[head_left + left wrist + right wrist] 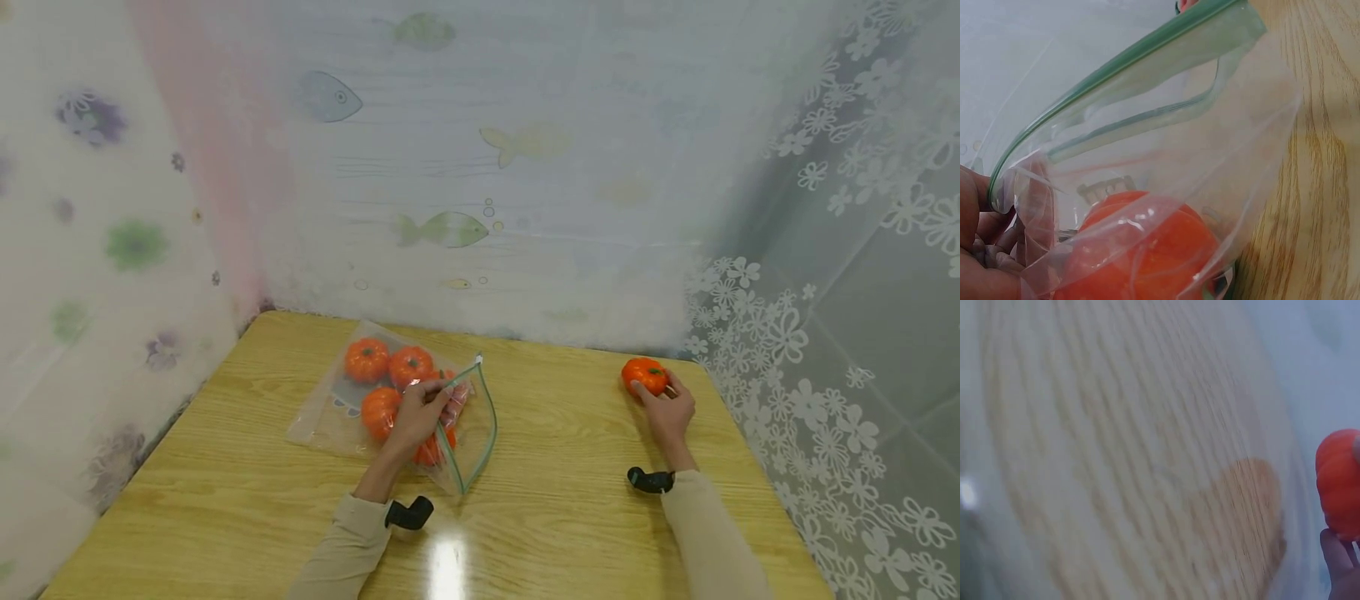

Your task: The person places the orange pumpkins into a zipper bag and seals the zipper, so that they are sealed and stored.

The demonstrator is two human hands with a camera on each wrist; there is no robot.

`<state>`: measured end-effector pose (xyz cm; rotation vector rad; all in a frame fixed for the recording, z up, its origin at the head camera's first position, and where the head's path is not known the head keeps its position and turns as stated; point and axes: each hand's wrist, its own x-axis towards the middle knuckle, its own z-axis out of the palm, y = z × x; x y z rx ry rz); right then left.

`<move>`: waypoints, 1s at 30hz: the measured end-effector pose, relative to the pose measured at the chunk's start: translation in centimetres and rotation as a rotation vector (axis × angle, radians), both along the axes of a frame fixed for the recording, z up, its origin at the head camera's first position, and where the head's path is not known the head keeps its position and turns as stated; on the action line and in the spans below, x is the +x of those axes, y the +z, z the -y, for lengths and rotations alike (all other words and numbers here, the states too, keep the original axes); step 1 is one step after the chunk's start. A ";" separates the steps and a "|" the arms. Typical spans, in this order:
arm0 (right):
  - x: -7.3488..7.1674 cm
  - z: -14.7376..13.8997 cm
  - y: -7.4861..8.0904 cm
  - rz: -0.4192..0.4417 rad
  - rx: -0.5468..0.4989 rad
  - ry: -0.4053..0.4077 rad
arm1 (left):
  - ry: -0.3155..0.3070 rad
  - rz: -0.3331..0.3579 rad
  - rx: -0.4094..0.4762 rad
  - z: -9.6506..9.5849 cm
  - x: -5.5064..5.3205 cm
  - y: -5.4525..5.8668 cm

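A clear zip bag (322, 421) with a green zip edge lies on the left half of the table, its mouth gaping to the right. Several orange toy pumpkins (367, 360) are inside it. My left hand (416, 415) pinches the bag's upper film near the green edge; the left wrist view shows this pinch and one pumpkin (1141, 250) behind the film. At the table's far right, my right hand (670, 412) grips another orange pumpkin (642, 377) with a green stem. Only part of that pumpkin (1339, 487) and some fingers show in the right wrist view.
The light wood table (555, 433) meets a curtain with fish prints (457, 229) at the back. Patterned curtains also stand along the left and right edges. Each wrist wears a black camera mount (410, 512).
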<state>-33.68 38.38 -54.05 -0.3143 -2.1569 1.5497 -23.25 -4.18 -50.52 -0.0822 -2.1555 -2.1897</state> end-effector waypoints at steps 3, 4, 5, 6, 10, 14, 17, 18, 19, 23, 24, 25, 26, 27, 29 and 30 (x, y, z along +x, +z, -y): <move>0.3 0.5 0.0 -0.044 -0.013 -0.002 | 0.000 0.006 0.017 0.0 0.0 -0.1; 0.4 0.6 -0.1 -0.056 -0.021 0.001 | -0.002 0.008 0.023 0.0 0.0 -0.1; 0.5 0.8 -0.1 -0.068 -0.022 0.005 | -0.003 0.013 0.034 0.0 0.0 -0.1; 0.7 1.0 0.0 -0.079 -0.028 0.014 | -0.005 0.013 0.044 0.0 0.0 -0.1; 1.2 2.0 0.0 -0.098 -0.043 0.038 | -0.020 0.009 0.070 0.1 -0.1 -0.2; 1.8 3.0 0.2 -0.101 -0.081 0.057 | -0.031 0.002 0.070 0.1 -0.1 -0.4; 2.3 3.7 0.3 -0.089 -0.110 0.081 | -0.029 -0.005 0.063 0.1 -0.1 -0.4; 2.5 4.0 0.3 -0.082 -0.107 0.090 | -0.026 -0.006 0.059 0.1 -0.1 -0.4; 2.7 4.2 0.3 -0.074 -0.103 0.102 | -0.023 -0.009 0.055 0.1 -0.1 -0.4; 3.6 5.2 0.2 -0.052 -0.066 0.151 | -0.016 -0.009 0.049 0.0 -0.1 -0.3; 3.8 5.5 0.2 -0.050 -0.060 0.167 | -0.015 -0.009 0.046 0.0 -0.1 -0.3; 4.1 5.7 0.2 -0.051 -0.058 0.185 | -0.014 -0.009 0.043 0.0 0.0 -0.2; 4.3 6.0 0.2 -0.052 -0.058 0.204 | -0.012 -0.008 0.041 0.0 0.0 -0.2; 4.6 6.3 0.2 -0.052 -0.062 0.225 | -0.010 -0.008 0.037 0.0 0.0 -0.1; 5.1 6.8 0.3 -0.051 -0.073 0.272 | -0.008 -0.009 0.031 0.0 0.1 -0.1; 5.3 7.0 0.3 -0.054 -0.078 0.292 | -0.008 -0.011 0.029 0.0 0.1 -0.1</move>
